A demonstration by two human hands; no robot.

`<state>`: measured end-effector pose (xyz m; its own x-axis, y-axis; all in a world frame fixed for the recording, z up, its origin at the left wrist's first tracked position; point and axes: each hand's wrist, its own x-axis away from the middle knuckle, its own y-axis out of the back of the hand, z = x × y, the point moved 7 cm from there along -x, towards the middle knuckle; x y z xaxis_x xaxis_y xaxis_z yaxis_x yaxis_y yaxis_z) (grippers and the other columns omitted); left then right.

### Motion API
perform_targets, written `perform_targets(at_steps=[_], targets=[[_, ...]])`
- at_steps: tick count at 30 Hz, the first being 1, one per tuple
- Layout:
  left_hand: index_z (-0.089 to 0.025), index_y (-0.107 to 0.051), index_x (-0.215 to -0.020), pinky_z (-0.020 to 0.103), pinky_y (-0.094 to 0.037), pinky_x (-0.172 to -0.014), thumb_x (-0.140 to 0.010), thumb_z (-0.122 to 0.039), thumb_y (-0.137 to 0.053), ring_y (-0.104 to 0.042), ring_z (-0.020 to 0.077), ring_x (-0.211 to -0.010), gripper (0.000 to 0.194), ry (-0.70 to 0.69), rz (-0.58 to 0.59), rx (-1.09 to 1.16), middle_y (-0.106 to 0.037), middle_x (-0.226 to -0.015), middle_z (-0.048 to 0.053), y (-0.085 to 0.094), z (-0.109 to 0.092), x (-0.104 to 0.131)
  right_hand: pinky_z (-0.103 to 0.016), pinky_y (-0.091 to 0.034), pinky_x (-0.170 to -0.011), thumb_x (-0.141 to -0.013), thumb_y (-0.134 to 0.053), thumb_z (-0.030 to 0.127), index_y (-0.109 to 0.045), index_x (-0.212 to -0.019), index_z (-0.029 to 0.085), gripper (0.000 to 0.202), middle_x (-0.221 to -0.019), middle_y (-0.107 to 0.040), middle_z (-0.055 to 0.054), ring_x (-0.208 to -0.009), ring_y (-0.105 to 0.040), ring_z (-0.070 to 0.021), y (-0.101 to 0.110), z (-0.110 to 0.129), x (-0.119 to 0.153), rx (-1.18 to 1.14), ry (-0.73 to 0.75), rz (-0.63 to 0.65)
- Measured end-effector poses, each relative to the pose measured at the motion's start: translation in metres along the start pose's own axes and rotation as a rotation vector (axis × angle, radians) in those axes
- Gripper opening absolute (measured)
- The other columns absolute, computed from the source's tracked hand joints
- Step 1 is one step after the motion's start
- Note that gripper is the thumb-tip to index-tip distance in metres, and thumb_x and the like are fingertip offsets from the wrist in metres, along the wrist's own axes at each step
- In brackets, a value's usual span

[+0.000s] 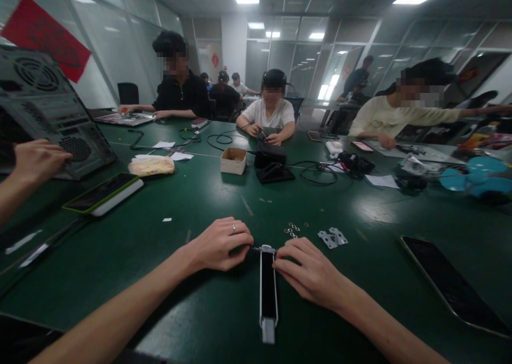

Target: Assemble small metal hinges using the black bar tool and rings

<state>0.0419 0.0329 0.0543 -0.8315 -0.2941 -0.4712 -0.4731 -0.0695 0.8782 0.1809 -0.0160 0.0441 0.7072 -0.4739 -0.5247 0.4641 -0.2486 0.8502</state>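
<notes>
Head view: L hand [224, 244] in pinch on dark pc [255, 248]; R hand [311, 270] curled at device [268, 289], grip unclear.

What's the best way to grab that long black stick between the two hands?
I'd pinch the long black stick by its pale side edges, just before the silver tip, coming from the near side. It's narrow, with straight sides, and that part is bare, while the left hand and right hand crowd its far end.

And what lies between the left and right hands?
In the head view, the top of a slim pale-rimmed black bar, plus a thin dark piece beside it.
</notes>
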Motion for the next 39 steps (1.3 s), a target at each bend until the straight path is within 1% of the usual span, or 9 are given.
perform_targets(at_steps=[5,8,10,14,19,24,28,35,39], targets=[[-0.014,-0.062,-0.089,0.027,-0.047,-0.067,-0.089,-0.018,-0.047,-0.059,0.0147,-0.071,0.016,0.026,-0.052,0.026,-0.066,-0.083,0.007,-0.001,-0.004,-0.001,-0.03,-0.05,-0.066,-0.088,-0.05,0.009,-0.061,-0.095,0.014,0.014,-0.085,-0.066,-0.008,-0.077,-0.057,-0.0166,0.012,-0.001,-0.002,-0.109,-0.029,-0.181],[-0.013,-0.062,-0.093,0.026,-0.048,-0.068,-0.093,-0.024,-0.049,-0.061,0.0144,-0.073,0.017,0.032,-0.068,0.104,-0.067,-0.085,0.007,-0.007,-0.011,-0.003,-0.03,-0.051,-0.065,-0.086,-0.053,0.007,-0.06,-0.096,0.015,0.015,-0.082,-0.066,-0.007,-0.073,-0.058,-0.0154,0.017,0.001,-0.002,-0.196,-0.061,-0.327],[-0.013,-0.061,-0.096,0.026,-0.048,-0.069,-0.095,-0.027,-0.049,-0.062,0.0146,-0.075,0.019,0.021,-0.064,0.171,-0.068,-0.086,0.007,-0.011,-0.017,-0.004,-0.029,-0.051,-0.064,-0.084,-0.055,0.005,-0.059,-0.095,0.015,0.016,-0.08,-0.066,-0.006,-0.072,-0.058,-0.015,0.016,0.004,-0.003,-0.229,-0.061,-0.373],[-0.013,-0.062,-0.096,0.025,-0.048,-0.071,-0.098,-0.027,-0.043,-0.062,0.0148,-0.075,0.024,0.029,-0.074,0.279,-0.068,-0.083,0.007,-0.016,-0.024,-0.006,-0.03,-0.05,-0.064,-0.084,-0.055,0.006,-0.059,-0.093,0.016,0.014,-0.078,-0.066,-0.005,-0.071,-0.058,-0.0151,0.012,0.01,-0.004,-0.214,-0.063,-0.393],[-0.013,-0.063,-0.098,0.024,-0.049,-0.073,-0.098,-0.027,-0.042,-0.062,0.0148,-0.077,0.025,0.107,-0.057,0.389,-0.067,-0.084,0.007,-0.018,-0.021,-0.006,-0.03,-0.048,-0.063,-0.084,-0.056,0.007,-0.058,-0.091,0.017,0.012,-0.077,-0.066,-0.005,-0.07,-0.058,-0.0152,0.013,0.011,-0.003,-0.169,-0.075,-0.408],[-0.014,-0.064,-0.098,0.023,-0.049,-0.073,-0.096,-0.027,-0.047,-0.063,0.0144,-0.079,0.022,0.187,-0.033,0.474,-0.068,-0.086,0.006,-0.017,-0.019,-0.007,-0.03,-0.047,-0.063,-0.085,-0.056,0.01,-0.059,-0.087,0.017,0.009,-0.076,-0.066,-0.005,-0.07,-0.058,-0.0155,0.014,0.012,-0.004,-0.163,-0.074,-0.395],[-0.014,-0.065,-0.098,0.023,-0.049,-0.073,-0.093,-0.026,-0.051,-0.063,0.0146,-0.079,0.019,0.194,-0.045,0.52,-0.068,-0.086,0.006,-0.015,-0.019,-0.007,-0.03,-0.045,-0.062,-0.084,-0.057,0.01,-0.06,-0.084,0.017,0.007,-0.074,-0.065,-0.004,-0.068,-0.057,-0.0152,0.014,0.012,-0.004,-0.15,-0.079,-0.393],[-0.015,-0.064,-0.097,0.023,-0.048,-0.072,-0.091,-0.026,-0.054,-0.063,0.0144,-0.077,0.016,0.191,-0.03,0.495,-0.067,-0.084,0.005,-0.017,-0.018,-0.006,-0.029,-0.044,-0.06,-0.087,-0.055,0.014,-0.063,-0.085,0.018,0.009,-0.073,-0.064,-0.004,-0.067,-0.056,-0.0152,0.01,0.011,-0.005,-0.107,-0.08,-0.355],[-0.014,-0.064,-0.095,0.022,-0.047,-0.068,-0.088,-0.023,-0.054,-0.06,0.0137,-0.073,0.015,0.216,-0.025,0.408,-0.065,-0.083,0.005,-0.013,-0.001,-0.002,-0.029,-0.044,-0.062,-0.086,-0.057,0.013,-0.061,-0.088,0.017,0.007,-0.074,-0.065,-0.004,-0.067,-0.056,-0.0148,0.013,0.003,-0.002,-0.083,-0.097,-0.376]])
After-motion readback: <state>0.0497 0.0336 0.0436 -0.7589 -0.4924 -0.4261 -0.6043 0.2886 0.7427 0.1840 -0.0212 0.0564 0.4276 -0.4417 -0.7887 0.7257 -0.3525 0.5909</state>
